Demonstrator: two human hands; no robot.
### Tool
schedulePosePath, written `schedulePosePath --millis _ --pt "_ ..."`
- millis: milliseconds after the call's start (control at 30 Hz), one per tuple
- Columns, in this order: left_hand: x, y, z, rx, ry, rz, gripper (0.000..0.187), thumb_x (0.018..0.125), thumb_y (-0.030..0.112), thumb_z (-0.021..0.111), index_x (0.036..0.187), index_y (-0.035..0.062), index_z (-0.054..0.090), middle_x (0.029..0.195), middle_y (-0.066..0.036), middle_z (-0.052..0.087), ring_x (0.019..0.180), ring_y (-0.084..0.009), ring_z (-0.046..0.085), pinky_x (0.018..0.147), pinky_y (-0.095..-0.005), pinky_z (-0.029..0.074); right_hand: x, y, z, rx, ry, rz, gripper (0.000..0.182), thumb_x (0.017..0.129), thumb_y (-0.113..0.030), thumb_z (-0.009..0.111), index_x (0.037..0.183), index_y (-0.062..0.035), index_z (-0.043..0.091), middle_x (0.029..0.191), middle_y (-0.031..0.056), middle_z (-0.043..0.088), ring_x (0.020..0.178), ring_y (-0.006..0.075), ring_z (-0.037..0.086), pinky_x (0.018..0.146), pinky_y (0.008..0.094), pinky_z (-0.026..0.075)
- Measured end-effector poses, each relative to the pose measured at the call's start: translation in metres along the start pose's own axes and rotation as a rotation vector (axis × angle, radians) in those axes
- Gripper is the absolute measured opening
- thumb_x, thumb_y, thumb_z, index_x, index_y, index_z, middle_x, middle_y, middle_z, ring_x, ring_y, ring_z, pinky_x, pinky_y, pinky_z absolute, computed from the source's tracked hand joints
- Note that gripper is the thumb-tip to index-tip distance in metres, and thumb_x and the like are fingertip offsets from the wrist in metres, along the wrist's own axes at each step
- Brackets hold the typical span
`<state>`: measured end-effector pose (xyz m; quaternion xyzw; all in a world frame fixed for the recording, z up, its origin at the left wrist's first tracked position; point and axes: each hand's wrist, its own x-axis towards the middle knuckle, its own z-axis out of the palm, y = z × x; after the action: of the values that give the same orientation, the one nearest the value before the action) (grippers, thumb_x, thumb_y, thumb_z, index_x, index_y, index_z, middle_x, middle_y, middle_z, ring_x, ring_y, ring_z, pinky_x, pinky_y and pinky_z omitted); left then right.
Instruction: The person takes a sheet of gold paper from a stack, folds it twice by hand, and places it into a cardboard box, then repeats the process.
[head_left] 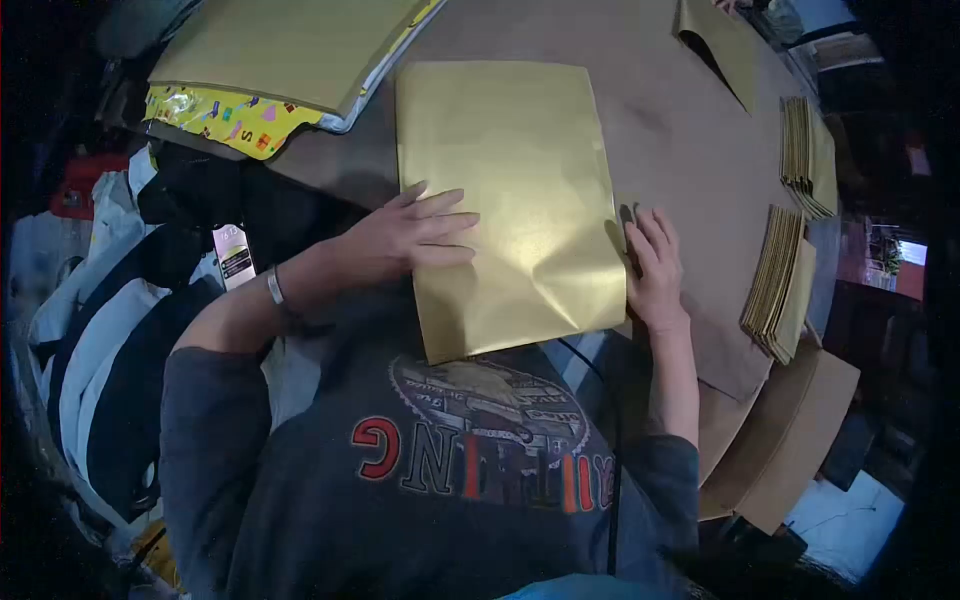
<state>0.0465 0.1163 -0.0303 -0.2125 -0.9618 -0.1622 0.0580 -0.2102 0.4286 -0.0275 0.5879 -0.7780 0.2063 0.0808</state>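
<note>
A large gold sheet (510,150) lies at the table's near edge, its lower part creased and reaching over the edge toward the shirt. My left hand (430,230) rests on the sheet's left side, fingers spread flat on its surface. At the sheet's right edge is my right hand (655,262), fingers slightly bent and apart, with the thumb side beside the edge. Neither hand is closed round anything. Whether the sheet is one layer or folded, I cannot tell.
Gold sheets (290,50) lie on yellow patterned packaging (235,120) at the upper left. Folded gold stacks (775,285) stand along the brown table's (690,160) right edge, above a cardboard box (790,440). A curled gold piece (725,50) is at the upper right. A phone (234,255) glows at left.
</note>
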Motion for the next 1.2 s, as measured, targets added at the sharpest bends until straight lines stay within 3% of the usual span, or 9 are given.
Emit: schedulePosePath --millis 167,400,500,767,833,933,1000,1133,1200 --pt "-0.01 0.009 0.011 0.096 -0.037 -0.237 0.049 0.082 0.026 0.062 0.13 0.0221 0.054 0.149 -0.012 0.035 0.14 -0.0334 0.031 0.109 -0.0579 0.027 0.03 -0.002 0.0 0.015 -0.089 -0.187 0.059 0.079 -0.024 0.072 0.134 -0.0155 0.05 0.146 0.0139 0.041 0.136 0.0419 0.033 0.106 0.0614 0.032" --pt "-0.019 -0.011 0.01 0.067 0.037 -0.119 0.054 0.082 0.03 0.065 0.133 0.0205 0.051 0.146 -0.012 0.036 0.139 -0.0336 0.031 0.105 -0.0592 0.03 0.068 0.0 0.009 -0.118 -0.353 -0.334 0.049 0.083 -0.027 0.064 0.131 -0.0169 0.056 0.144 0.0102 0.046 0.137 0.0377 0.035 0.109 0.058 0.03" --pt "-0.023 -0.016 0.004 0.27 0.02 -0.374 0.053 0.082 0.028 0.065 0.132 0.0184 0.052 0.146 -0.011 0.037 0.139 -0.0322 0.032 0.104 -0.0595 0.032 0.056 0.004 0.012 0.014 -0.363 -0.239 0.044 0.085 -0.023 0.061 0.129 -0.017 0.058 0.144 0.0083 0.047 0.138 0.034 0.036 0.111 0.0573 0.029" --pt "-0.032 -0.017 0.012 0.134 0.185 -0.186 0.034 0.079 0.021 0.066 0.112 0.0157 0.062 0.127 -0.006 0.057 0.126 -0.029 0.05 0.101 -0.0498 0.039 0.027 0.007 0.009 0.205 -0.332 -0.049 0.039 0.084 -0.02 0.067 0.123 -0.0182 0.062 0.139 0.005 0.053 0.137 0.032 0.038 0.113 0.0572 0.023" --pt "-0.032 -0.007 0.025 0.06 0.503 -0.248 0.023 0.072 0.013 0.07 0.094 0.0149 0.066 0.108 -0.001 0.066 0.109 -0.0259 0.06 0.09 -0.0421 0.045 0.022 0.007 0.013 0.269 -0.325 0.047 0.038 0.083 -0.021 0.068 0.12 -0.0196 0.064 0.138 0.0033 0.054 0.137 0.031 0.038 0.115 0.0547 0.019" --pt "-0.025 0.003 0.023 0.119 0.595 -0.385 0.02 0.067 0.009 0.072 0.085 0.0148 0.066 0.099 0.001 0.067 0.097 -0.0219 0.062 0.078 -0.0392 0.046 0.02 0.004 0.016 0.314 -0.271 0.098 0.034 0.081 -0.021 0.071 0.115 -0.0186 0.067 0.138 0.0031 0.055 0.137 0.03 0.039 0.116 0.0541 0.016" --pt "-0.022 0.005 0.019 0.087 0.566 -0.447 0.019 0.068 0.008 0.072 0.084 0.0142 0.067 0.097 0.0 0.067 0.094 -0.0223 0.063 0.074 -0.0385 0.046 0.016 0.013 0.023 0.415 -0.232 0.153 0.03 0.081 -0.017 0.07 0.11 -0.0156 0.069 0.136 0.0048 0.056 0.138 0.0294 0.037 0.117 0.0543 0.015" --pt "-0.016 -0.001 0.016 -0.117 0.549 -0.573 0.02 0.072 0.006 0.07 0.091 0.0102 0.065 0.093 -0.006 0.068 0.085 -0.0282 0.066 0.068 -0.0399 0.049 0.018 0.014 0.041 0.66 -0.052 0.463 0.031 0.097 -0.021 0.043 0.108 -0.0087 0.07 0.123 0.0062 0.064 0.126 0.0267 0.05 0.116 0.0473 0.02" --pt "-0.007 0.01 0.011 -0.316 0.579 -0.702 0.023 0.075 0.006 0.069 0.098 0.0087 0.063 0.092 -0.009 0.068 0.084 -0.0325 0.066 0.068 -0.0416 0.05 0.018 0.015 0.054 0.743 0.068 0.688 0.027 0.095 -0.019 0.049 0.109 -0.0067 0.068 0.118 0.0073 0.065 0.125 0.0247 0.05 0.113 0.0463 0.027"
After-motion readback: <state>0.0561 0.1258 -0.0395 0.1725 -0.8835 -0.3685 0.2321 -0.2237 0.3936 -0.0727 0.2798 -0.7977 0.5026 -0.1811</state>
